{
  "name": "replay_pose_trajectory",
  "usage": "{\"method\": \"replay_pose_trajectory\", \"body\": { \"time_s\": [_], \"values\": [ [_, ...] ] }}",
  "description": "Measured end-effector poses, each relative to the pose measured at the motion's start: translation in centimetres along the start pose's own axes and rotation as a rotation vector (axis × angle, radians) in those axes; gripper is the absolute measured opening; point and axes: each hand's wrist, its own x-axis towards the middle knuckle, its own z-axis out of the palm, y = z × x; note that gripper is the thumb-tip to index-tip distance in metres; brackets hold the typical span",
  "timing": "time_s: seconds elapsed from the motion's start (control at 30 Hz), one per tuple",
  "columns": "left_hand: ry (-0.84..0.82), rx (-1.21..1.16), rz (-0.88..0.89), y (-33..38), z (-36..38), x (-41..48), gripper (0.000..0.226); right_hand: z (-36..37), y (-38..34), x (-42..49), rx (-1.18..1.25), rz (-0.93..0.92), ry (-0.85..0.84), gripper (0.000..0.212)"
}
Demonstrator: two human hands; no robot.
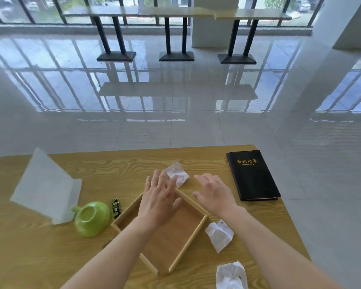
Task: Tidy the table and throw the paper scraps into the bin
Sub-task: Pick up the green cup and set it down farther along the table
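A wooden tray (188,244) with a low raised rim sits at an angle on the table (50,259). Its floor shows plain wood, and only the left forearm crosses above it. Left of it is a green cup (92,219), tipped with its handle pointing left; whether its mouth or its base faces the camera cannot be told. A small black-and-green packet (116,206) lies between the cup and the tray.

All three crumpled paper scraps lie on the table outside the tray. The far scrap (178,174) is just beyond the tray's far corner, the middle scrap (219,234) just beside its right rim, and the near scrap (231,276) by the table's near edge.

The left hand (158,197) hovers over the tray's far corner with straight, spread fingers. Its fingertips reach the far scrap, though contact cannot be told. The right hand (215,192) is palm down beside it, fingers relaxed, holding nothing.

A black notebook (253,178) lies at the right, and a white folded sheet (44,186) stands at the left.
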Motion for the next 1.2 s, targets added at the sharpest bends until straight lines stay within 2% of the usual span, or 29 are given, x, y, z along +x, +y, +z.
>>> {"method": "replay_pose_trajectory", "body": {
  "time_s": [0.13,0.33,0.53,0.87,1.2],
  "values": [
    [0.017,-0.007,-0.102,-3.8,-0.9,-3.5,0.073,1.0,-4.1,0.3,0.012,-0.075,-0.003,0.045],
    [0.01,-0.015,-0.186,-9.7,-1.7,-7.8,0.069,3.0,-10.4,0.9,0.03,-0.142,-0.025,0.05],
    [-0.015,-0.058,-0.23,-16.0,-2.5,-11.3,0.071,5.4,-16.5,1.6,0.005,-0.125,-0.049,0.053],
    [-0.106,-0.114,-0.147,-23.6,-2.4,-13.3,0.071,9.9,-24.8,2.9,-0.052,-0.042,-0.16,0.052],
    [-0.211,-0.058,-0.1,-24.2,1.0,-10.3,0.082,12.4,-25.2,4.1,-0.043,0.005,-0.293,0.046]
  ]
}}
